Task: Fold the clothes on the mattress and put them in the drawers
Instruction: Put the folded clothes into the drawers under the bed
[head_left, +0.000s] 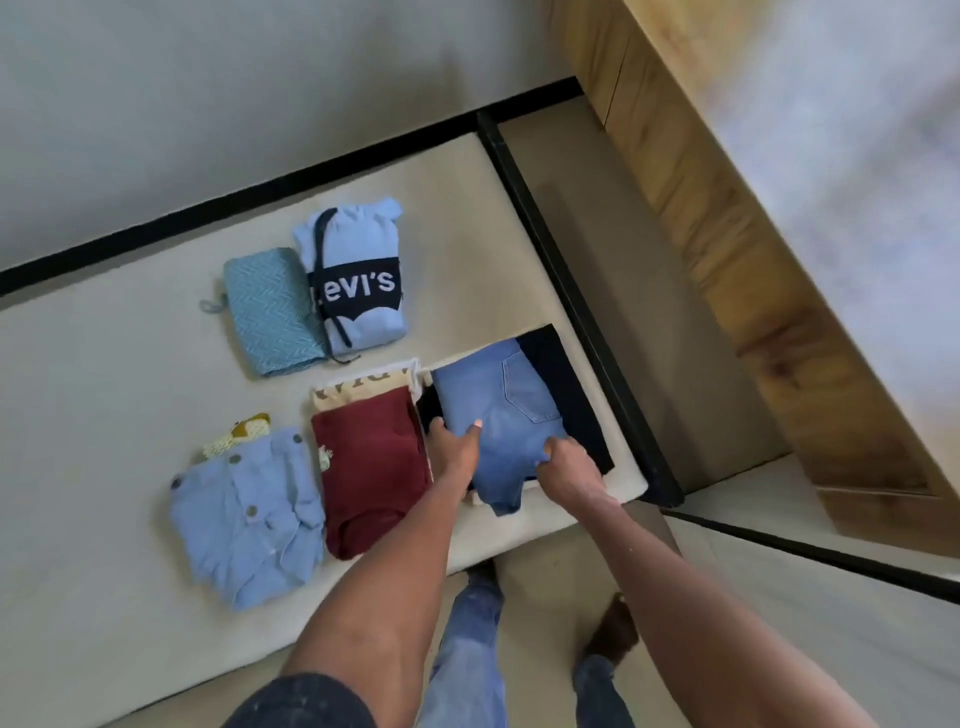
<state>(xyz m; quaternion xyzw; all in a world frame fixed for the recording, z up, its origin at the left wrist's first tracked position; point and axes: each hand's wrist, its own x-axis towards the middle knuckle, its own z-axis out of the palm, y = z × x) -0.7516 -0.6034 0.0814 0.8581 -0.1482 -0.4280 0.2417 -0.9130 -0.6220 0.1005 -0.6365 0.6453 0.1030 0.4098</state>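
1. Nearest the camera, two bare forearms are seen reaching down to the near right corner of the mattress (78, 364), where the step in hand appears to be taking up a folded stack.
2. At far left, a light-blue buttoned garment (249, 514) is shown loosely folded, with a small patterned item (241, 436) tucked at its upper edge; it would be judged to need tidying before it is stored.
3. Behind it, a teal zigzag-print piece (270, 312) and a pale-blue Levi's hoodie (353, 280) are laid folded side by side, touching.
4. A maroon garment (369, 467) is shown folded over a cream printed piece (363, 389), just beside the stack being handled.
5. The left hand (457, 452) is slid in at the stack's left edge, thumb laid on top of the blue jeans (509, 415) and fingers beneath, so the pile is pinched between them.
6. The jeans are folded, pocket up, on a black garment (566, 395).
7. The right hand (566, 465) is curled over the jeans' near edge, gripping the denim.
8. For a clean lift, both layers should be gripped together and kept level; otherwise the black layer may be left behind or the folds opened.
9. At right, a wooden cabinet (727, 260) is seen; the drawers cannot be made out.
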